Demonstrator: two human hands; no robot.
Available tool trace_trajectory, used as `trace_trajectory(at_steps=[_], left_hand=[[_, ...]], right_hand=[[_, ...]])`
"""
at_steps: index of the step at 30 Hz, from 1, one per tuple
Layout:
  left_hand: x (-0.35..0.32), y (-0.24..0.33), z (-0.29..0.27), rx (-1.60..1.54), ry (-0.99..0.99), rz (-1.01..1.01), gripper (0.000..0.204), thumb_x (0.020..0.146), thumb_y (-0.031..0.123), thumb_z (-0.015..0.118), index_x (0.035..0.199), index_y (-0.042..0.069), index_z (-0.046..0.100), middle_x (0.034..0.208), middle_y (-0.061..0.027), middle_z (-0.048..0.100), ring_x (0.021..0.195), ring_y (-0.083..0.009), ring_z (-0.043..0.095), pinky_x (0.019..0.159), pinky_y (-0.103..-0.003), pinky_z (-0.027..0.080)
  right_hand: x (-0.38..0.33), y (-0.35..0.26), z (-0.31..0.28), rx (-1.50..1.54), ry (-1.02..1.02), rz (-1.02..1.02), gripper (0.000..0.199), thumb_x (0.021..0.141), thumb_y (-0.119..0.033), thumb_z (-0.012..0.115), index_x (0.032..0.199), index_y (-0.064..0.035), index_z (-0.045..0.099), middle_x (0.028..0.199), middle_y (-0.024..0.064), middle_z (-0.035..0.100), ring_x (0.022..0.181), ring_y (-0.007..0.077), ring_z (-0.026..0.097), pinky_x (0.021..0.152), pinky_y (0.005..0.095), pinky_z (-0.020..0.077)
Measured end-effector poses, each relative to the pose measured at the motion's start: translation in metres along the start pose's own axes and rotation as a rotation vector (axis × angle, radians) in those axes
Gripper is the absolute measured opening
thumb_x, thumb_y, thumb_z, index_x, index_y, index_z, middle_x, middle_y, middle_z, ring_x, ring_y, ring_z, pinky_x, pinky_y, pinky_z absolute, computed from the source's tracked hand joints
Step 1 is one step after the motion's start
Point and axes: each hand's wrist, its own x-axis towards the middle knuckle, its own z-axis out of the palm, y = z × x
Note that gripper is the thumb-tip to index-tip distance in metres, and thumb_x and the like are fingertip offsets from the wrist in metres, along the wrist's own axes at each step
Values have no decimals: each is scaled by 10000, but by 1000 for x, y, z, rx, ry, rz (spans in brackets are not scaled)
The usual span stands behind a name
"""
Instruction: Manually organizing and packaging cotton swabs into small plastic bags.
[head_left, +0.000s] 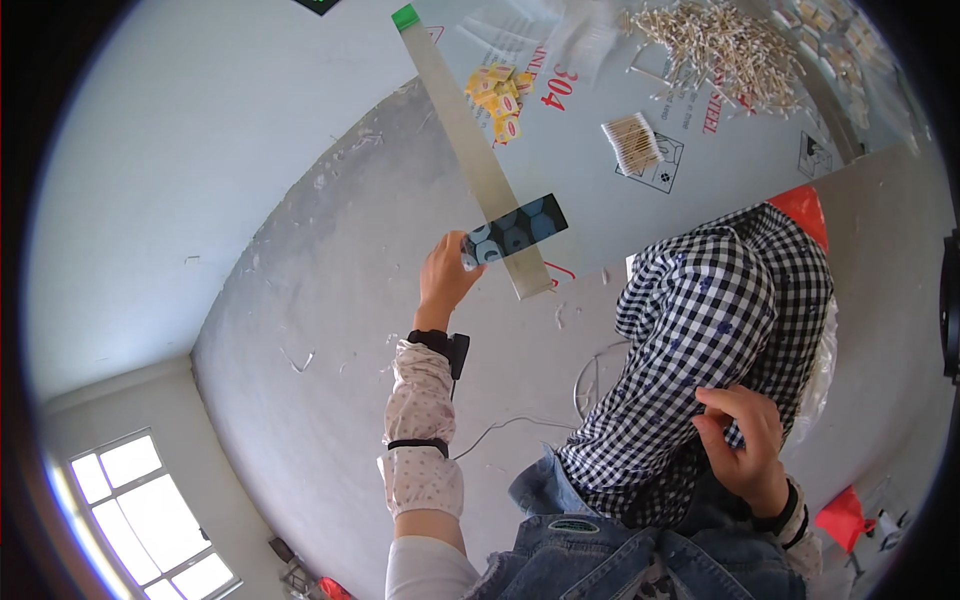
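Observation:
My left hand [445,275] is raised and pinches one short end of a dark rectangular card [518,228] printed with pale blue circles. The card lies across a long grey strip [470,140] with a green tip [405,17]. My right hand [745,445] is low at the right, fingers curled into a black-and-white checked cloth [700,330] that bulges up in front of me. A patterned sleeve cover and a dark wristband are on my left forearm [420,440].
The pale work surface [600,200] holds a heap of cotton swabs [720,45], a tied swab bundle [632,142] and several small yellow packets [497,92]. Red objects [803,208] [845,518] show at the right, with a thin cable [500,430], denim fabric [590,545] and a window [150,520] lower in view.

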Motion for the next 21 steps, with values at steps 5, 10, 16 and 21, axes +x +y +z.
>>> trace_trajectory(at_steps=[5, 10, 16, 21], left_hand=[[16, 12, -1, 142, -70, 99, 740, 651, 184, 860, 1258, 39, 463, 1082, -126, 639, 1015, -326, 619, 865, -411, 495], [26, 42, 7, 261, -184, 4, 913, 609, 197, 878, 1340, -14, 374, 1130, -165, 633, 1065, -334, 600, 926, -431, 470], [15, 5, -8, 209, -110, 221, 730, 648, 152, 810, 1285, 28, 476, 1108, -156, 642, 1091, -340, 582, 1006, -449, 409], [31, 40, -7, 136, -117, 111, 703, 693, 108, 754, 1333, 27, 475, 1048, -127, 658, 1006, -336, 624, 896, -421, 453]], right_hand=[[1, 1, 4, 33, -5, -3, 282, 819, 7, 712, 1092, -9, 643, 688, 49, 603, 542, 157, 549, 518, 275, 422], [-5, 0, -5, 34, -32, 28, 276, 809, 5, 720, 1075, -9, 646, 717, 57, 631, 579, 173, 582, 558, 289, 444], [-13, 16, -25, -91, 27, 28, 256, 795, 17, 725, 1041, 2, 659, 875, 98, 702, 668, 208, 625, 639, 319, 488], [-22, 53, -66, -39, 400, 238, 222, 864, 71, 634, 1086, 64, 632, 1038, 136, 663, 804, 148, 598, 777, 267, 476]])
